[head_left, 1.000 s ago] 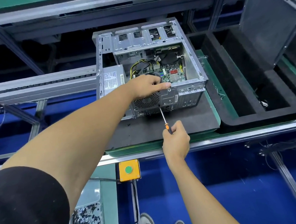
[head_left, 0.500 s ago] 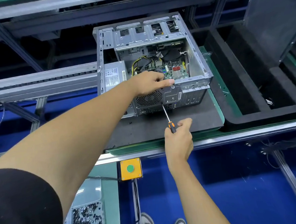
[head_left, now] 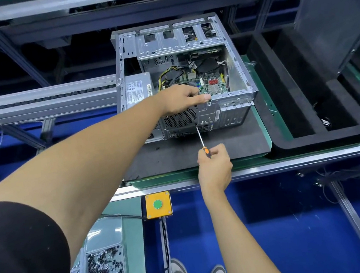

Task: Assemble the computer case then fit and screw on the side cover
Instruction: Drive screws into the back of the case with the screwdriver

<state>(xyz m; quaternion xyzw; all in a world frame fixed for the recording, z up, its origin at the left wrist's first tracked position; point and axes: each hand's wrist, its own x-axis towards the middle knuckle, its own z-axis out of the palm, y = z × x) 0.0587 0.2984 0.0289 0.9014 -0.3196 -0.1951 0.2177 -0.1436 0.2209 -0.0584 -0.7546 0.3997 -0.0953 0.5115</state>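
Observation:
An open metal computer case [head_left: 237,68] lies on its side on a black foam pad [head_left: 176,156], its rear panel facing me and the motherboard showing inside. My left hand [head_left: 181,98] rests on the top rear edge of the case above the fan grille, fingers curled over the edge and thumb stretched right. My right hand [head_left: 214,164] grips the orange-and-black handle of a screwdriver [head_left: 201,137]. Its tip touches the rear panel just right of the fan grille. A dark side cover [head_left: 335,15] leans upright at the far right.
A black foam tray [head_left: 281,94] with deep compartments sits right of the case. A yellow box with a green button [head_left: 158,204] hangs below the conveyor rail. A clear bin of several screws [head_left: 105,266] sits at the lower left. My shoes show at the bottom.
The view has shifted slightly. My right hand has turned on the screwdriver handle, its fingers regripping, while the tip stays at the rear panel. My left hand stays on the case edge.

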